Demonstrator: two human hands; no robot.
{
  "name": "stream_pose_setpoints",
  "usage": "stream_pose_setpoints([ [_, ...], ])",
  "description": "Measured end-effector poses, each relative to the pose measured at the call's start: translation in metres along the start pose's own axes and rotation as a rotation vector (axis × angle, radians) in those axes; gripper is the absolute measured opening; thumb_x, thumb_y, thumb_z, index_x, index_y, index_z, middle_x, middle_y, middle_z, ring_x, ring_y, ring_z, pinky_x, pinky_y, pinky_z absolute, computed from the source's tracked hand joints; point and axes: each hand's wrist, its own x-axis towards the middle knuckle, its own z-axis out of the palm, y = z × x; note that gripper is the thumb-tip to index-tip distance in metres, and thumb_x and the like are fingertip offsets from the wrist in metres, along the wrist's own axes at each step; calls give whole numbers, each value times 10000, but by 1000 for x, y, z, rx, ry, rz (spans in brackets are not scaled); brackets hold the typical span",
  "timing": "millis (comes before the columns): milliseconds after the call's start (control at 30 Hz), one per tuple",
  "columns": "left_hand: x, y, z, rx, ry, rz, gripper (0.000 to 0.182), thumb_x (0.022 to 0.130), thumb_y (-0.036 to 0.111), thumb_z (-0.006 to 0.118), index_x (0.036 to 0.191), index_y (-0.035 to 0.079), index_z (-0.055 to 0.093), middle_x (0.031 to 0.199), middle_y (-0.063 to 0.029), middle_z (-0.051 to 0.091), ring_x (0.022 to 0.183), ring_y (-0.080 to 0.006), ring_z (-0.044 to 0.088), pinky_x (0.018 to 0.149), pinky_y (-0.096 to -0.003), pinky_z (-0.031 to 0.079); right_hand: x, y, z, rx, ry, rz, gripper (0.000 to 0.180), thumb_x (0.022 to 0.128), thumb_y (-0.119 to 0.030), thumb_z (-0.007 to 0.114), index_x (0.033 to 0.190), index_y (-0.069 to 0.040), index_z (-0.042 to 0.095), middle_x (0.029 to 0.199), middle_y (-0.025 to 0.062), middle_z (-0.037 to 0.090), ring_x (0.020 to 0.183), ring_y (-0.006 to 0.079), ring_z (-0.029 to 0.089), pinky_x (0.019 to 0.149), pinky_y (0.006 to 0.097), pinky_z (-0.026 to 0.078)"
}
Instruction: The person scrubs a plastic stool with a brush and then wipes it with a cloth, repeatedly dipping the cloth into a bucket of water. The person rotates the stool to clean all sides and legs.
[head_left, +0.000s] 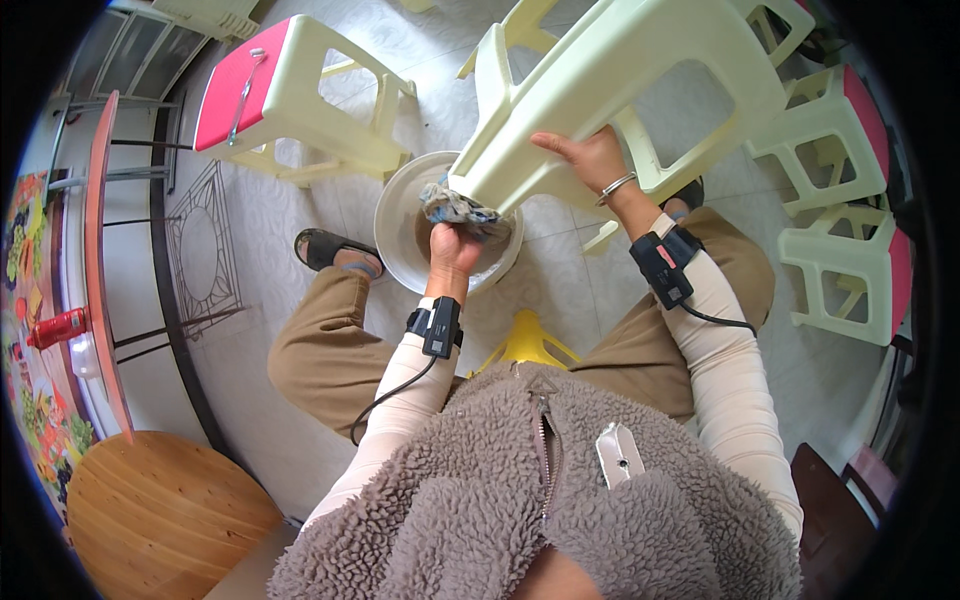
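A pale yellow plastic stool (555, 97) is tipped on its side in front of me. My right hand (592, 157) grips it near the middle, thumb laid across the upper face. In my left hand (454, 247) is a crumpled wet-looking cloth (461, 206), pressed against the end of a stool leg. Beneath that hand stands a white bucket (390, 217) with murky brownish water (424, 240) in it. The palm side of my left hand and part of the cloth are hidden.
Another stool with a pink seat (247, 82) stands at the upper left, a metal-handled tool (246, 97) lying on it. Several similar stools (832, 142) line the right side. A round wooden seat (165, 517) is at the lower left, and a red bottle (60, 328) rests on the table (45, 300).
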Motion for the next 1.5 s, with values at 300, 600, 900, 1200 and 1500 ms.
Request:
stream_pose_setpoints([
  [300,29,18,2,391,273,-56,285,912,202,399,1056,5,546,912,-110,606,780,-238,586,716,-400,505,-6,-2,3,84,-126,-7,295,707,-180,762,915,-6,647,861,49,656,763,118,599,677,257,489],
  [600,-11,-16,-1,439,145,254,230,878,63,396,1064,35,529,978,-67,590,868,-208,582,791,-346,489,0,-5,3,31,-54,29,313,699,-218,767,890,4,658,837,59,666,746,122,609,670,257,487],
  [900,-32,-23,8,397,95,40,204,879,73,429,1050,42,536,959,-74,605,841,-228,605,748,-381,517,0,-3,11,58,-45,-15,301,698,-193,767,897,4,656,849,54,666,759,115,609,672,254,489],
  [1200,-5,-39,44,428,595,214,227,909,157,467,992,-26,573,889,-81,606,775,-180,592,663,-325,492,-4,8,15,50,-20,-68,289,694,-191,771,893,-11,662,854,56,669,762,113,609,679,260,490],
  [1500,-14,3,-11,1135,166,164,253,736,26,458,937,-52,591,799,-80,612,719,-166,580,641,-281,458,-8,3,16,1,-46,-65,295,699,-194,767,893,0,657,849,62,668,762,122,613,687,263,492],
])
